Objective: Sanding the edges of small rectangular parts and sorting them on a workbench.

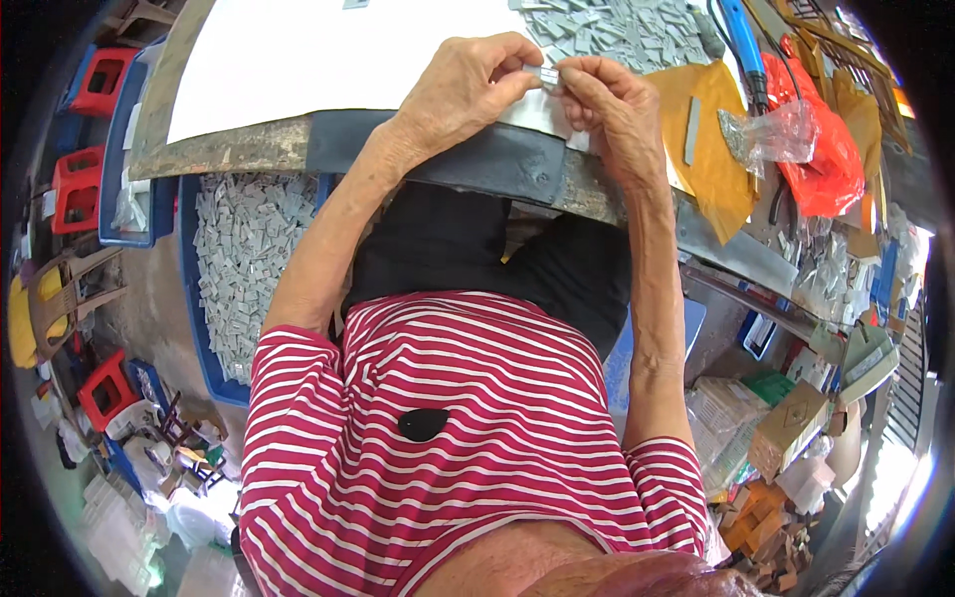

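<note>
Cloth with red and white stripes point(468, 448), the person's shirt, lies nearest to the camera, and beyond it are black trousers point(428, 244). To the left of the legs, lower than the tabletop point(239, 154), stands a blue bin point(187, 239) filled with small grey pieces point(249, 259). Next comes the front edge of the tabletop, partly covered by a dark pad point(448, 154).

Above this edge the two hands meet. The left hand point(468, 85) is almost closed, and its thumb and forefinger pinch one grey piece point(547, 75). The right hand point(612, 104) comes from the other side with bent fingers; its thumb and forefinger are at the right end of the piece and seem to touch it. So the piece is between the hands, to the right of the left one and to the left of the right one. Its long axis seems to run from hand to hand; neither is clearly nearer. The fingers cover part of it, therefore I cannot tell its full shape.

Farther away, just beyond the fingertips, a loose heap of similar pieces point(627, 30) lies on the tabletop.
</note>
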Motion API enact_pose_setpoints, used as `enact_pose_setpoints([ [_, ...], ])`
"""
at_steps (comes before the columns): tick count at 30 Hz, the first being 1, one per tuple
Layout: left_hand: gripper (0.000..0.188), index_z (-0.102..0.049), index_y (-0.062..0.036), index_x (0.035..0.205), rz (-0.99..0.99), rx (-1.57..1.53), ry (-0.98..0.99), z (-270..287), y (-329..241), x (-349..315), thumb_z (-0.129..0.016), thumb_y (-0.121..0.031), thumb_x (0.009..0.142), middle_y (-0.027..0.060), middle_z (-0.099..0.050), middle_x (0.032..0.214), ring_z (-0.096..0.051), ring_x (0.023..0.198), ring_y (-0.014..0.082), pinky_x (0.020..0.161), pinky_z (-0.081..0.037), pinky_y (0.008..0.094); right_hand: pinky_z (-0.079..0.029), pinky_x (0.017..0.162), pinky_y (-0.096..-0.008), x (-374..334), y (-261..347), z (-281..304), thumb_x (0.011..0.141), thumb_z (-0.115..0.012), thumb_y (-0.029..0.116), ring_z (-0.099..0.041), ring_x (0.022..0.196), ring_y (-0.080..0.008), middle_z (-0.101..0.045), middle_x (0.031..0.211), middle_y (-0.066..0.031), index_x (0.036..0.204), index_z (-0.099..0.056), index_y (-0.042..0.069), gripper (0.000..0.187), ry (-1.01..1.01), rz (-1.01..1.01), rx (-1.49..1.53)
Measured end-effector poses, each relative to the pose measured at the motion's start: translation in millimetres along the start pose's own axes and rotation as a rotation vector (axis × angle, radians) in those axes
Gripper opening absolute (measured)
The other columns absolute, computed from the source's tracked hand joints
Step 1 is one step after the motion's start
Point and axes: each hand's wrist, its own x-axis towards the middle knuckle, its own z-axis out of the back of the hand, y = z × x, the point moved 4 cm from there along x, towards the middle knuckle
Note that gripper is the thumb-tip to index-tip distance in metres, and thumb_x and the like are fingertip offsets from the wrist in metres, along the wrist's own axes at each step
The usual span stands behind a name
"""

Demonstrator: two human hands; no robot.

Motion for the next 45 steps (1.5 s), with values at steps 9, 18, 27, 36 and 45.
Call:
enact_pose_setpoints([
  [9, 0.016, -0.06, -0.0025, 0.088, 0.06, 0.275, -0.142, 62.2, 44.1, -18.0, -0.057, -0.017, 0.081, 0.0067, -0.063, 0.074, -0.058, 0.063, 0.014, 0.06, -0.047, 0.0254, -0.038, 0.048, -0.0206, -7.5, 3.2, -1.6, 0.082, -0.054, 0.006, -0.047, 0.055, -0.0082, -0.055, 0.069, -0.0055, 0.091, -0.056, -0.006, 0.015, -0.024, -0.036, -0.004],
  [18, 0.018, -0.06, -0.0027, 0.086, 0.205, 0.386, -0.209, 98.9, 67.7, -24.1, -0.052, -0.019, 0.082, 0.0063, -0.061, 0.071, -0.057, 0.065, 0.0133, 0.062, -0.046, 0.0265, -0.038, 0.048, -0.0204, -6.1, 1.0, -4.3, 0.081, -0.055, 0.005, -0.046, 0.056, -0.0073, -0.055, 0.071, -0.0055, 0.092, -0.056, -0.006, 0.015, 0.024, -0.03, 0.017],
  [27, 0.019, -0.059, -0.0078, 0.086, 0.208, 0.525, -0.18, 106.6, 77.4, -28.5, -0.048, -0.023, 0.084, 0.0065, -0.061, 0.07, -0.058, 0.065, 0.0179, 0.062, -0.047, 0.0305, -0.037, 0.048, -0.0201, -5.8, -1.6, -3.8, 0.081, -0.055, 0.005, -0.046, 0.055, -0.0068, -0.055, 0.071, -0.0052, 0.091, -0.056, -0.006, 0.015, 0.025, -0.048, -0.013],
  [36, 0.021, -0.06, -0.0086, 0.088, 0.239, 0.525, -0.215, 114.9, 84.2, -35.9, -0.049, -0.026, 0.083, 0.0059, -0.06, 0.069, -0.055, 0.06, 0.0158, 0.057, -0.046, 0.0291, -0.037, 0.048, -0.0198, -5.7, -2.2, -7.3, 0.082, -0.055, 0.006, -0.046, 0.054, -0.0066, -0.056, 0.07, -0.0056, 0.091, -0.056, -0.006, 0.016, 0.031, -0.047, -0.028],
  [45, 0.017, -0.06, -0.007, 0.089, 0.048, 0.504, -0.231, 115.3, 82.2, -35.4, -0.057, -0.019, 0.078, 0.0012, -0.053, 0.064, -0.049, 0.058, 0.0114, 0.055, -0.044, 0.0252, -0.037, 0.047, -0.0197, -5.9, -1.6, -5.5, 0.081, -0.055, 0.006, -0.046, 0.053, -0.0069, -0.056, 0.069, -0.006, 0.09, -0.057, -0.006, 0.015, 0.025, -0.034, -0.037],
])
